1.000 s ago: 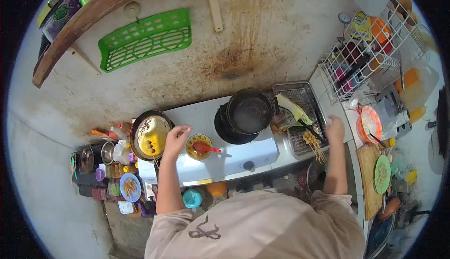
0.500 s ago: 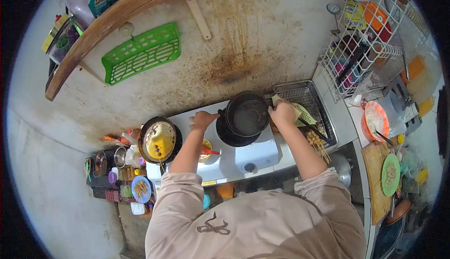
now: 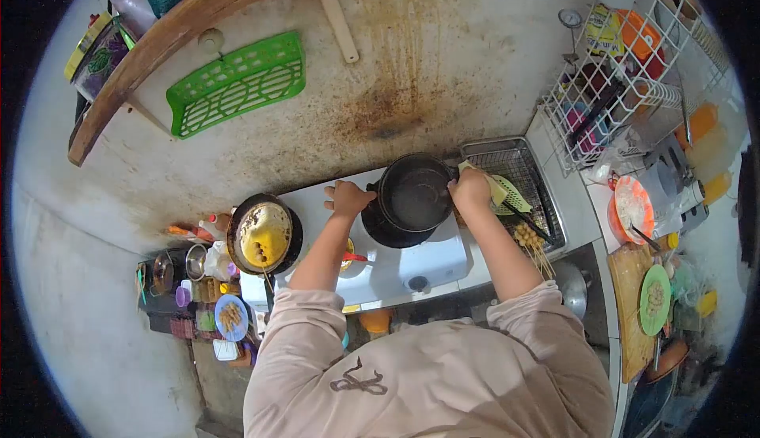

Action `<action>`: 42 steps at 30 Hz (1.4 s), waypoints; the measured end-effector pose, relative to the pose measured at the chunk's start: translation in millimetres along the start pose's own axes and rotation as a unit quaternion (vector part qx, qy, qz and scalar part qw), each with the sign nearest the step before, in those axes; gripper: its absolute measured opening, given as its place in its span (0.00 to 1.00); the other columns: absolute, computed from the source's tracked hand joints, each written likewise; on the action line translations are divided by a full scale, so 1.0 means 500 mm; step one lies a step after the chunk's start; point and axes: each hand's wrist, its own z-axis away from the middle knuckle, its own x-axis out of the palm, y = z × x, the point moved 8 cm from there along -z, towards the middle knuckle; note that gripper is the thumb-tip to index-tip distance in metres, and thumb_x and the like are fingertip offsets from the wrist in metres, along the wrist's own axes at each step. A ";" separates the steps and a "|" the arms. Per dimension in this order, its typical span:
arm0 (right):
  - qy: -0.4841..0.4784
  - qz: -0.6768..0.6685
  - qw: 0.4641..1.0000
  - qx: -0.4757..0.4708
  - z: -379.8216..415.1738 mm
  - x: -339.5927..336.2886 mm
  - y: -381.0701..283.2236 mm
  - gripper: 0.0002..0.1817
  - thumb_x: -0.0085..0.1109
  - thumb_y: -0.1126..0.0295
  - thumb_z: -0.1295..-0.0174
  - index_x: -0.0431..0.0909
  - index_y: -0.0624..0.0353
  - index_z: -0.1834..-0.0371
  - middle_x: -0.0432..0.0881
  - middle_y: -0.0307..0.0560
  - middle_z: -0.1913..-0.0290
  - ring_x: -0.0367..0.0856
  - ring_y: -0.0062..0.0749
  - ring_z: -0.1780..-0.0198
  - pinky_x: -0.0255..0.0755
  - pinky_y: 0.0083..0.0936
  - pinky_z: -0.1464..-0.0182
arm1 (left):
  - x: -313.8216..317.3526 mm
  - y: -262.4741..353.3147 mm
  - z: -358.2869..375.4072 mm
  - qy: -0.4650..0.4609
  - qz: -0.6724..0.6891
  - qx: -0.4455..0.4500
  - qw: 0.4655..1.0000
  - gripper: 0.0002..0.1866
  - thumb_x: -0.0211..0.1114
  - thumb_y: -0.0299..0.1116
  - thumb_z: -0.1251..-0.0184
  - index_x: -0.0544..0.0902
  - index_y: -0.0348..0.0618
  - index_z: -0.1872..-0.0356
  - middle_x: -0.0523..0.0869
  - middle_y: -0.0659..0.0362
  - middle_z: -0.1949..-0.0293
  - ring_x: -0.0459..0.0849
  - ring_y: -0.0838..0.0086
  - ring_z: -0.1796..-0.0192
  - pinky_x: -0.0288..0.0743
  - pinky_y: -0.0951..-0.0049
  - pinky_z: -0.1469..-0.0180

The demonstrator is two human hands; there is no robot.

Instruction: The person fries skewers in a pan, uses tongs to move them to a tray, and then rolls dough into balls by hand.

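A dark, deep pot (image 3: 415,194) is over the right side of the white gas stove (image 3: 372,279), with a black round edge showing below it. My left hand (image 3: 347,199) is at the pot's left handle, its thumb side on the handle and some fingers pointing outward. My right hand (image 3: 472,189) is closed around the right handle; a pale yellow cloth-like piece (image 3: 497,192) shows beside it. A frying pan (image 3: 265,234) on the left burner holds yellow food with a skewer in it. Between the pans, a small container (image 3: 348,249) with a red-handled utensil (image 3: 356,257) is partly behind my left forearm.
Right of the stove, a wire-mesh tray (image 3: 518,170) holds a pale green slotted ladle (image 3: 513,196) and skewered balls (image 3: 528,238). A blue plate (image 3: 231,318) of food stands at left. An orange bowl (image 3: 632,207) and green plate (image 3: 655,299) are at right.
The view has shifted slightly, moving the stove and frying pan a little left in the picture. Both hands stay at the pot's handles, and the pot has hardly moved.
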 end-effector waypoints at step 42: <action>0.032 -0.001 0.998 -0.049 -0.008 0.049 -0.017 0.14 0.57 0.61 0.54 0.74 0.62 0.73 0.77 0.54 0.70 0.77 0.45 0.64 0.72 0.36 0.63 | 0.142 -0.118 -0.113 -0.159 0.203 0.086 0.962 0.27 0.41 0.57 0.45 0.77 0.53 0.54 0.76 0.58 0.51 0.65 0.58 0.41 0.32 0.46 0.40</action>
